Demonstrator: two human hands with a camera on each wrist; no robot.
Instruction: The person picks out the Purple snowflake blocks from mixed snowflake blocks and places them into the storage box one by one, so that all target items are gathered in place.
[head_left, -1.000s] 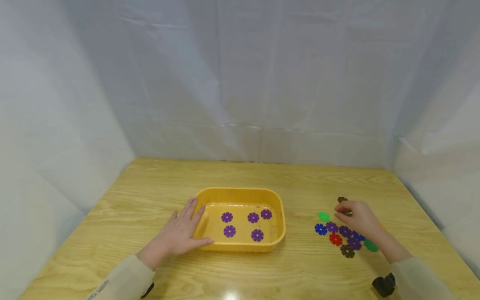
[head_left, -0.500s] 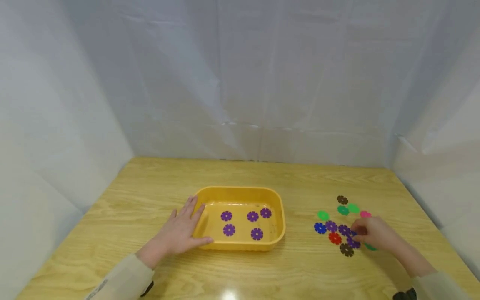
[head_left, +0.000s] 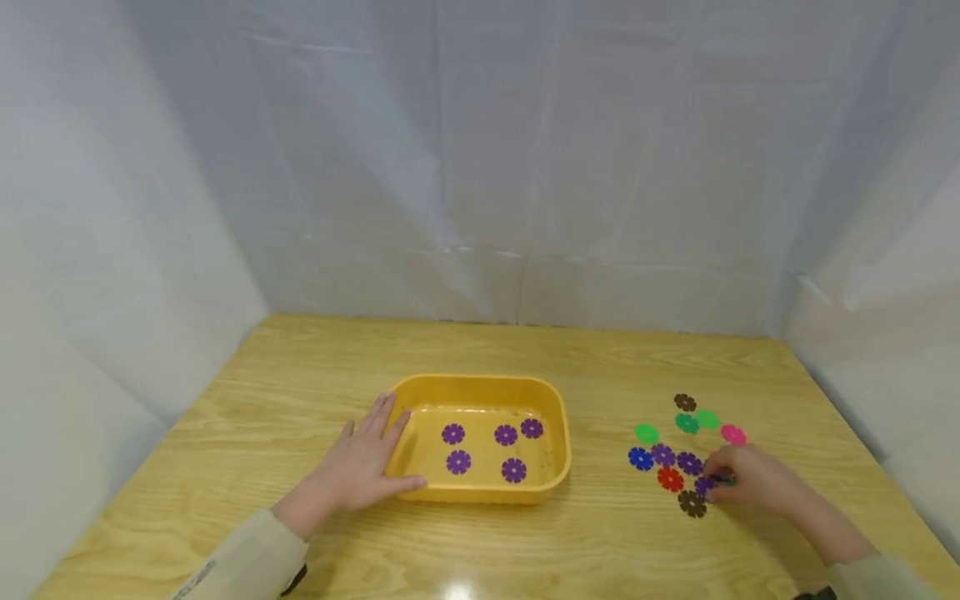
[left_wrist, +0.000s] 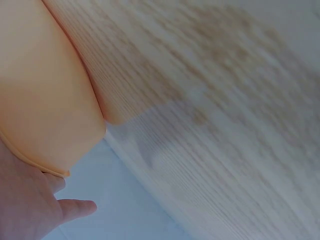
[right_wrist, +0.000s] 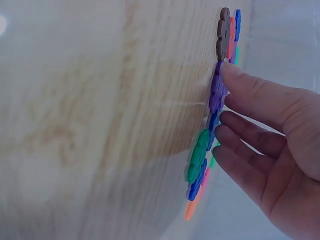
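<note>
A yellow tray [head_left: 557,417] sits mid-table with several purple flower discs [head_left: 458,462] lying flat inside. My left hand [head_left: 372,457] rests flat and open against the tray's left wall [left_wrist: 45,100], and its thumb [left_wrist: 75,209] shows in the left wrist view. My right hand [head_left: 718,483] is low over a pile of coloured discs on the right. Its fingers are fairly straight, and the index fingertip [right_wrist: 227,72] touches a purple disc [right_wrist: 216,93] at the pile's near edge [head_left: 702,487]. The thumb is hidden.
Around the right hand lie a red disc [head_left: 670,478], a brown disc [head_left: 692,503], a blue disc [head_left: 640,458], green discs [head_left: 686,422] and a pink disc [head_left: 732,434]. White sheeting walls the wooden table [head_left: 525,358] on three sides.
My right hand has moved from the far side of the disc pile to its near side, uncovering the green and pink discs. The left hand and tray have stayed put.
</note>
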